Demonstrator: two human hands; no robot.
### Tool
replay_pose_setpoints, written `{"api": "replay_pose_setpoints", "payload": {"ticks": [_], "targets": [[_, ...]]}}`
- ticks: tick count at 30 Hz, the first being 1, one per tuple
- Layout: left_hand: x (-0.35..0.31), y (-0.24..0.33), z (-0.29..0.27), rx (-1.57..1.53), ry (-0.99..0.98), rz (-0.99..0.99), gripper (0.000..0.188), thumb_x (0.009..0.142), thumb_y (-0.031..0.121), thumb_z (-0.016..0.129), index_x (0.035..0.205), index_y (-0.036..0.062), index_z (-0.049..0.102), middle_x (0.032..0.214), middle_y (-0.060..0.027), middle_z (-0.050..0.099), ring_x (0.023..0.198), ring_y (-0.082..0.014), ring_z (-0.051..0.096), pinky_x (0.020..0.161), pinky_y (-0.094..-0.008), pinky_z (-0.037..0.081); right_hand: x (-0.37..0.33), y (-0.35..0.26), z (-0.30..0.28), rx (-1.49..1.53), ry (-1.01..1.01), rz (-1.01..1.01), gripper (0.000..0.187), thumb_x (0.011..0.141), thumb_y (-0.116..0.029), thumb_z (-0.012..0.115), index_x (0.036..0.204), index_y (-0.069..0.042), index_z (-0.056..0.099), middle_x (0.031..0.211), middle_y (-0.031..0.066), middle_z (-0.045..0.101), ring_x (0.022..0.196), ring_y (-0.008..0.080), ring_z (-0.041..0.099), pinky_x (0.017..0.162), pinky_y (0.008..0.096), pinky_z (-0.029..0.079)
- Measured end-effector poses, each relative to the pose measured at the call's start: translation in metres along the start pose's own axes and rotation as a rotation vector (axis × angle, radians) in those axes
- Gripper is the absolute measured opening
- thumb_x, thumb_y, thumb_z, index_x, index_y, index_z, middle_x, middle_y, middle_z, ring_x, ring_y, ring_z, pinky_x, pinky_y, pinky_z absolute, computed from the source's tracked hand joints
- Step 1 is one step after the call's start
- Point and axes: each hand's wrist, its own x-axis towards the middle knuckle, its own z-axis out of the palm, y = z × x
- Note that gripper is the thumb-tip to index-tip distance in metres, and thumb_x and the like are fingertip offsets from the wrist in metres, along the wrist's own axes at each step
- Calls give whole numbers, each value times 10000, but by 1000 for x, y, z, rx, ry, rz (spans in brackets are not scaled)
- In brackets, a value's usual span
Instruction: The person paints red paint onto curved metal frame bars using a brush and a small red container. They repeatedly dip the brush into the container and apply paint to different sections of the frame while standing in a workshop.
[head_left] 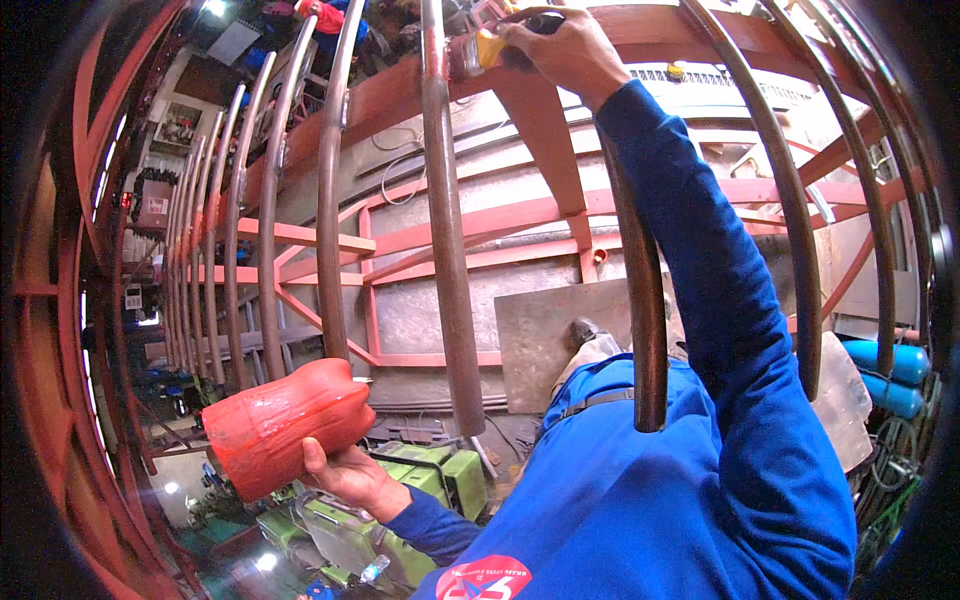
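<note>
My right hand (572, 50) is raised at the top, its fingers closed around a paintbrush (489, 47) with a yellow handle. The bristles meet a dark metal pipe (450, 250) beside a red-painted beam (650, 32). Reddish paint marks the pipe there. At the lower left, my left hand (350, 478) grips a cut plastic bottle (290, 420) coated in red paint. Its lobed base points right and its cut end left; the inside is hidden. Both my sleeves are blue.
A row of similar pipes (335, 220) runs off to the left, and more pipes (775, 140) stand at right. Red steel framing (510, 215) lies beyond. Green machinery or cases (440, 475) sit under my left arm. Blue cylinders (885, 375) lie at far right. Someone in red (330, 18) is at upper left.
</note>
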Motion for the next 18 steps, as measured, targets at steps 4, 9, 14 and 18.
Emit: {"api": "replay_pose_setpoints", "payload": {"ticks": [4,9,14,18], "targets": [[-1,-1,-2,10,-30,-23,848,692,339,740,1382,63,330,1335,-140,435,1178,-297,478,1010,-450,381,-18,-21,8,-231,-181,-74,235,834,-316,664,921,-103,711,830,72,691,687,184,659,656,309,534],[-10,7,3,-7,-21,-15,850,708,327,741,1392,63,311,1350,-139,419,1195,-298,462,1017,-451,376,-11,-38,10,-120,-205,284,244,758,-342,676,915,-162,727,870,137,690,793,242,678,773,348,536],[-22,16,8,-16,40,7,832,723,312,730,1394,61,308,1357,-141,411,1192,-295,466,1020,-452,376,-28,-34,-21,58,164,25,303,840,-309,638,913,-22,700,733,102,676,647,146,649,603,287,523],[-18,17,11,17,65,23,777,726,291,726,1368,51,360,1337,-138,436,1164,-297,491,998,-445,395,-59,-60,-49,222,105,85,243,854,-235,638,943,-12,682,749,77,675,670,110,640,576,247,510]]}}
